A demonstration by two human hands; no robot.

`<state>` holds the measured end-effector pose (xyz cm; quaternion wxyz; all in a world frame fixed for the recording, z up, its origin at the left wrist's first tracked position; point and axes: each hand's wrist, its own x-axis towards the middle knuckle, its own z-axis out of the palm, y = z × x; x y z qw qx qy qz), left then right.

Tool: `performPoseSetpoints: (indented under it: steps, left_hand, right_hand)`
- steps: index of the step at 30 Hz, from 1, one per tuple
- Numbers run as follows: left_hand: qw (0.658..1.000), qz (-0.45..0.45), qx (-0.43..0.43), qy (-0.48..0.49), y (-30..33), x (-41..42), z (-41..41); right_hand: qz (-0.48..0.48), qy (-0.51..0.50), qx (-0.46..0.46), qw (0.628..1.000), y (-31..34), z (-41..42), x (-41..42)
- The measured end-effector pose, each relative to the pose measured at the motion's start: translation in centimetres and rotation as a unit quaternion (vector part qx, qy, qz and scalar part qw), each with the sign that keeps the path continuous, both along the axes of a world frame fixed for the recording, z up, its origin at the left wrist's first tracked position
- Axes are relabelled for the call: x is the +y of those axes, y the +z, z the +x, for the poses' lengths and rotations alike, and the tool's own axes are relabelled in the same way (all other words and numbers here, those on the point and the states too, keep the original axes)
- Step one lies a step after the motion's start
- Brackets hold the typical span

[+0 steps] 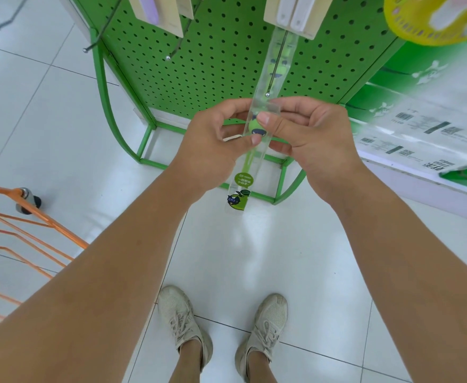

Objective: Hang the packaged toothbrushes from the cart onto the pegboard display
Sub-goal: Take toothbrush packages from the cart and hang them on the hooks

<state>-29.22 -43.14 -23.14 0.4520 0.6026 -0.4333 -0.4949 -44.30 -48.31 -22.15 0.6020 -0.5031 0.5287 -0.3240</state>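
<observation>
threading a packaged toothbrush onto a peg hook

both hands pinch the clear toothbrush package (pixel 254 150) near its top: the left hand (pixel 215 136) with thumb and fingers on its left edge, the right hand (pixel 307 134) with thumb pressed on the front, likely to steady the hang hole against the ball tip of the peg hook (pixel 276 67) just beyond, on the green pegboard (pixel 213 64). the package hangs down toward the floor. the orange cart (pixel 14 225) sits at near left, its contents out of view
</observation>
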Motion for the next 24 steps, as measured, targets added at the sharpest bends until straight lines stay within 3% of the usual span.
performPoseSetpoints:
  steps: [4, 14, 19, 24]
  left_hand:
    - [0.998, 0.017, -0.033, 0.040, -0.4, -0.9, 0.4]
    - [0.990, 0.064, -0.068, 0.109, -0.3, 0.3, 1.3]
    - [0.983, 0.117, -0.046, 0.132, 2.2, 3.9, 2.6]
    - [0.972, 0.175, -0.021, 0.156, 12.0, 12.0, 5.4]
  right_hand:
    - [-0.002, -0.034, 0.003, 0.999, -0.7, 0.5, -1.7]
    - [-0.126, -0.075, 0.185, 0.972, -2.0, 1.9, -5.9]
    - [0.068, -0.055, 0.222, 0.971, -0.9, 0.7, -2.2]
    - [0.230, 0.040, 0.174, 0.957, 7.4, 3.0, 8.3]
